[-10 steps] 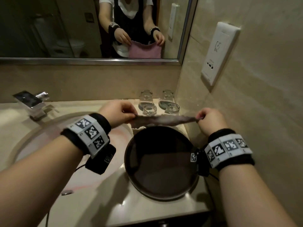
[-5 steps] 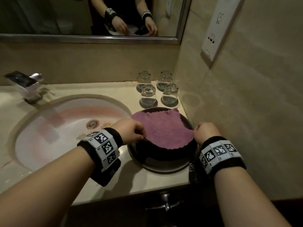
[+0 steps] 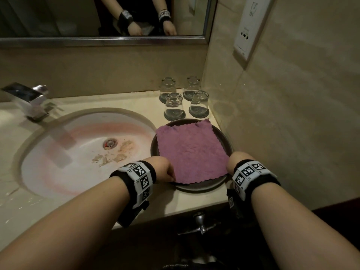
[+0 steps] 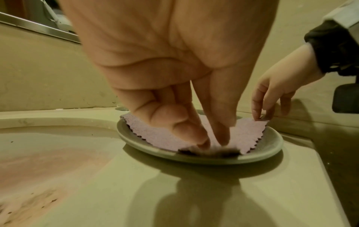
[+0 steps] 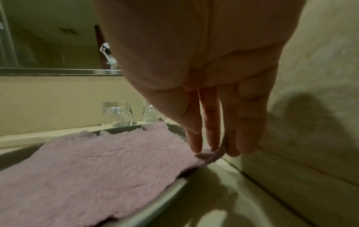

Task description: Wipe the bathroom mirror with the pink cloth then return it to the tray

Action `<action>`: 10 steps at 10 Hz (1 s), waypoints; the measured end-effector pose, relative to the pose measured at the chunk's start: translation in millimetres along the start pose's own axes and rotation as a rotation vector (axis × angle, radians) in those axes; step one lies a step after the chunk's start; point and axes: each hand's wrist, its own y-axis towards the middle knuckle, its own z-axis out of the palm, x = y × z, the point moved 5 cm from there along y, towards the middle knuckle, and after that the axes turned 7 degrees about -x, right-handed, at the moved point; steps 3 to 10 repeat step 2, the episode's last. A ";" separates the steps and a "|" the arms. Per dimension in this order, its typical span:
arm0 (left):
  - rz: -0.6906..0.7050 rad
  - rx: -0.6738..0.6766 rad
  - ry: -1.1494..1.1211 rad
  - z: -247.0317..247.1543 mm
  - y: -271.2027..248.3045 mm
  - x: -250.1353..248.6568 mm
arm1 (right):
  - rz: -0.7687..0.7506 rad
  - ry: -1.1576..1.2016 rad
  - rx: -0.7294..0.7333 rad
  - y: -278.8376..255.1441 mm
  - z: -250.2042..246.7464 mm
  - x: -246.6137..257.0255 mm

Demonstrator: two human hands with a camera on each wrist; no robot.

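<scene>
Nearest, both wrists wear black bands with square black-and-white code tags; no words on them can be read. The left hand (image 3: 162,168) pinches the pink cloth (image 3: 191,152) at its near left corner, and the right hand (image 3: 236,161) pinches the near right corner. The cloth lies spread flat on one round dark tray (image 3: 204,187) beside the sink (image 3: 58,152). Beyond stand four upturned glasses (image 3: 174,106); the mirror (image 3: 58,16) hangs behind.
</scene>
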 end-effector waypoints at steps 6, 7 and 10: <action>-0.022 -0.010 0.022 -2.0 -1.1 7.8 | -0.032 -0.050 -0.012 -3.8 -5.1 10.6; -0.022 -0.010 0.022 -2.0 -1.1 7.8 | -0.032 -0.050 -0.012 -3.8 -5.1 10.6; -0.022 -0.010 0.022 -2.0 -1.1 7.8 | -0.032 -0.050 -0.012 -3.8 -5.1 10.6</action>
